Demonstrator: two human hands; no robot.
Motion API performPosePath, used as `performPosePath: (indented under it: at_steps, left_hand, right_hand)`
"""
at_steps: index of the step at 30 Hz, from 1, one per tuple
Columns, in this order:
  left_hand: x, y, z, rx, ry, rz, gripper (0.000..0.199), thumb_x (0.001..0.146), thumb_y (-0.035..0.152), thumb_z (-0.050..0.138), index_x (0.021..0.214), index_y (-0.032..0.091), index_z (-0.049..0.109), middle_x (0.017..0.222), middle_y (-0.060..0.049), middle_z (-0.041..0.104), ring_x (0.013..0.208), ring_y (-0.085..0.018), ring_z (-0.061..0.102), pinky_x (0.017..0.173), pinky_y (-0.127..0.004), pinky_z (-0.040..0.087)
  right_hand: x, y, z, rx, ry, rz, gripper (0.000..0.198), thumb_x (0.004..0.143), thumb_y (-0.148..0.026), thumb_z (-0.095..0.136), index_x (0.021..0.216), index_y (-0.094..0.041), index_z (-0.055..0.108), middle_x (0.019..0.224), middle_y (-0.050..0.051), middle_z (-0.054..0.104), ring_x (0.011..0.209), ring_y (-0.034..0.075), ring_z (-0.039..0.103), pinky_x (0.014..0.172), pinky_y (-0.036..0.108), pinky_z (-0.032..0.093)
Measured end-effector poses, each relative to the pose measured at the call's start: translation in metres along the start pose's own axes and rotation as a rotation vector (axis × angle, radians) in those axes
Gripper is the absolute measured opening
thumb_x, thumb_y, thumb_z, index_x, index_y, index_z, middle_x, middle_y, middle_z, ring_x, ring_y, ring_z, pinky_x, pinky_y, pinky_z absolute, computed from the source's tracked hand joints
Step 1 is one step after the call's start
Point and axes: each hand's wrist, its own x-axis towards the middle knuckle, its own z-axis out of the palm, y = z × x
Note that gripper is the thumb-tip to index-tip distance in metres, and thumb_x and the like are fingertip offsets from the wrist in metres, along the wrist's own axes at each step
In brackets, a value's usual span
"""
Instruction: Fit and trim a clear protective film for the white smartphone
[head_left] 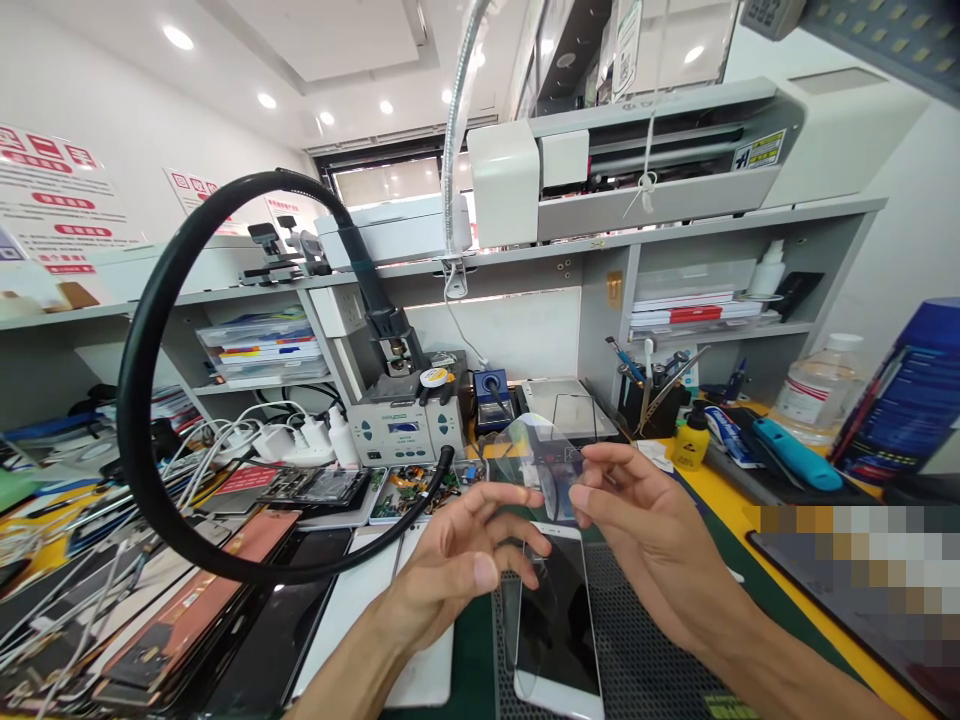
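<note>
Your right hand [637,510]: fingers pinch clear film [556,487] by edge near phone [559,620], likely sparing surface; left hand [459,545]: fingers apart.

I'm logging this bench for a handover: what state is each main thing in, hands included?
Phone: lying face up, screen dark
Clear film: held up above the bench
Right hand: pinching the film
Left hand: fingers curled, thumb apart; contact with film unclear
Black hose: bent into a wide loop
Yellow bottle: upright, black top on
Clear bottle: upright, white cap on
Ceiling light: lit
</note>
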Motion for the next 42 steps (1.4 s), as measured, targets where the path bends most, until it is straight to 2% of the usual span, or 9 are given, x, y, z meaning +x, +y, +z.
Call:
performPosePath:
  at_steps: [4,12,18,24,30,32,34,38,42]
  left_hand:
    - [0.0,0.0,0.0,0.004,-0.001,-0.009,0.055,0.073,0.035,0.082,0.123,0.018,0.066,0.136,-0.017,0.051,0.105,-0.03,0.058,0.079,-0.038,0.05]
    - [0.0,-0.001,-0.001,-0.004,0.006,-0.005,0.055,0.073,0.035,0.083,0.122,0.019,0.067,0.135,-0.016,0.051,0.104,-0.03,0.058,0.078,-0.038,0.05]
    - [-0.001,0.003,-0.001,-0.018,0.014,0.007,0.057,0.071,0.036,0.084,0.122,0.017,0.066,0.109,-0.012,0.058,0.102,-0.029,0.059,0.078,-0.037,0.05]
    - [0.001,0.002,-0.005,0.014,0.043,0.019,0.054,0.073,0.036,0.081,0.121,0.017,0.067,0.13,-0.017,0.055,0.104,-0.029,0.059,0.079,-0.038,0.051]
    - [0.002,0.0,-0.005,0.035,0.111,0.042,0.05,0.076,0.034,0.08,0.121,0.017,0.066,0.135,-0.018,0.056,0.105,-0.029,0.058,0.081,-0.039,0.05]
    - [0.002,-0.001,-0.005,0.05,0.131,0.048,0.049,0.077,0.034,0.08,0.121,0.018,0.066,0.136,-0.018,0.056,0.106,-0.028,0.058,0.083,-0.04,0.05]
    - [0.002,-0.002,-0.005,0.071,0.146,0.048,0.048,0.078,0.032,0.08,0.122,0.019,0.065,0.138,-0.018,0.057,0.107,-0.027,0.058,0.084,-0.039,0.05]
    - [0.001,-0.005,-0.005,0.104,0.187,0.025,0.046,0.078,0.031,0.082,0.12,0.02,0.064,0.143,-0.017,0.057,0.115,-0.028,0.058,0.09,-0.038,0.048]
    - [0.001,-0.007,-0.004,0.091,0.201,-0.002,0.051,0.078,0.031,0.083,0.123,0.02,0.062,0.141,-0.018,0.06,0.124,-0.031,0.055,0.099,-0.043,0.044]
  right_hand:
    - [-0.001,0.001,-0.002,-0.009,-0.019,0.004,0.035,0.066,-0.028,0.093,0.093,-0.024,0.071,0.083,-0.002,0.062,0.069,0.013,0.053,0.068,0.026,0.045]
    - [0.0,0.001,-0.001,-0.045,-0.006,0.011,0.036,0.066,-0.033,0.094,0.093,-0.022,0.072,0.078,-0.003,0.06,0.066,0.013,0.054,0.066,0.027,0.045]
    - [0.003,0.002,-0.006,-0.227,-0.035,-0.011,0.034,0.072,-0.044,0.089,0.092,-0.019,0.076,0.075,0.002,0.066,0.062,0.015,0.056,0.061,0.029,0.046]
    - [0.004,0.001,-0.008,-0.257,-0.013,-0.022,0.034,0.077,-0.049,0.083,0.09,-0.018,0.082,0.081,0.01,0.075,0.069,0.021,0.061,0.058,0.031,0.049]
    - [0.001,0.0,-0.01,-0.265,-0.204,-0.006,0.029,0.085,-0.048,0.076,0.097,-0.022,0.082,0.089,0.009,0.077,0.077,0.022,0.066,0.064,0.03,0.055]
    - [-0.001,0.003,-0.011,-0.382,-0.276,-0.071,0.025,0.088,-0.046,0.073,0.1,-0.025,0.081,0.092,0.007,0.076,0.076,0.019,0.067,0.067,0.029,0.056]
    - [-0.005,0.009,-0.01,-0.528,-0.308,-0.208,0.019,0.092,-0.041,0.07,0.103,-0.028,0.079,0.098,0.005,0.076,0.079,0.018,0.068,0.068,0.027,0.057]
    - [-0.014,0.023,-0.003,-0.761,-0.298,-0.623,0.018,0.094,-0.023,0.067,0.11,-0.027,0.074,0.102,0.004,0.073,0.083,0.016,0.068,0.068,0.023,0.058]
    - [-0.019,0.031,0.004,-0.891,-0.294,-0.992,0.023,0.091,-0.008,0.064,0.111,-0.016,0.07,0.101,0.01,0.07,0.091,0.02,0.068,0.08,0.03,0.059]
